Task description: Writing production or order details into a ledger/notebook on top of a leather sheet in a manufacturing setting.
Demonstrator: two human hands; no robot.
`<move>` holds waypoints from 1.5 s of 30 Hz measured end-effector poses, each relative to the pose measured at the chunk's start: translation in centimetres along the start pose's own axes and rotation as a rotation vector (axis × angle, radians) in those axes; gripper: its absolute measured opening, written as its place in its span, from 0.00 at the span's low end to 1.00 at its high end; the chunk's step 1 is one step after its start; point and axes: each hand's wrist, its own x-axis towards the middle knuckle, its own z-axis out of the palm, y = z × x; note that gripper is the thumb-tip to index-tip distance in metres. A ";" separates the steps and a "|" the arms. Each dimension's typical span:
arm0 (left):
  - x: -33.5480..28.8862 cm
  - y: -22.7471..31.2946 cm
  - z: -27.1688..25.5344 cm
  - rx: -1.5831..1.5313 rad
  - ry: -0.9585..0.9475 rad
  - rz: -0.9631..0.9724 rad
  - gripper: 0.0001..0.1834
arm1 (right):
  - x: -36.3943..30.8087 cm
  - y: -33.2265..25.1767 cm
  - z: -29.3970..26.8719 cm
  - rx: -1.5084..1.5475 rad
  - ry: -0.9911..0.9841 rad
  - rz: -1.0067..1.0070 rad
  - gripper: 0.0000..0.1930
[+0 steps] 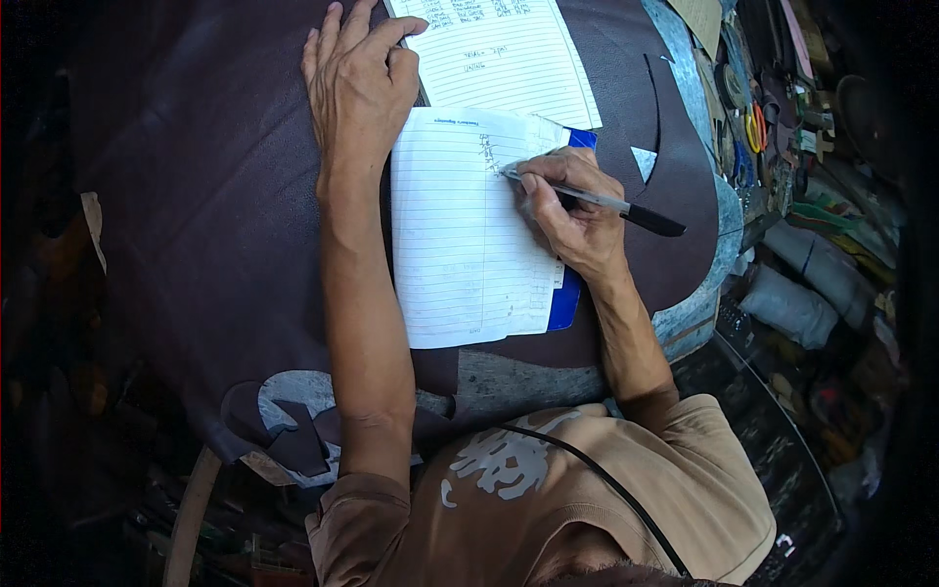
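Right hand (pixel 579 225): closed around a black-capped ballpoint pen (pixel 611 203), whose tip is set against the ruled page.
Ruled notebook (pixel 455 254): laid on brown leather (pixel 225 196) between the forearms; handwriting is seen near its top, blue cover (pixel 564 303) at its right edge.
Left hand (pixel 362 73): unclenched, fingers spread, index fingertip rested on the upper notebook (pixel 518 83).

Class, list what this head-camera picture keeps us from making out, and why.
All in the head view:
Upper lined pages: far end cut off by the top edge.
Left hand: one fingertip cut off there too.
Blue cover: mostly hidden under the lower lined pages.
Right hand, holding the pen: palm hidden by the hand itself.
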 end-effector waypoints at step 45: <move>0.0 0.2 0.0 -0.006 -0.016 -0.017 0.16 | 0.2 -0.1 -0.3 -0.037 -0.046 0.020 0.07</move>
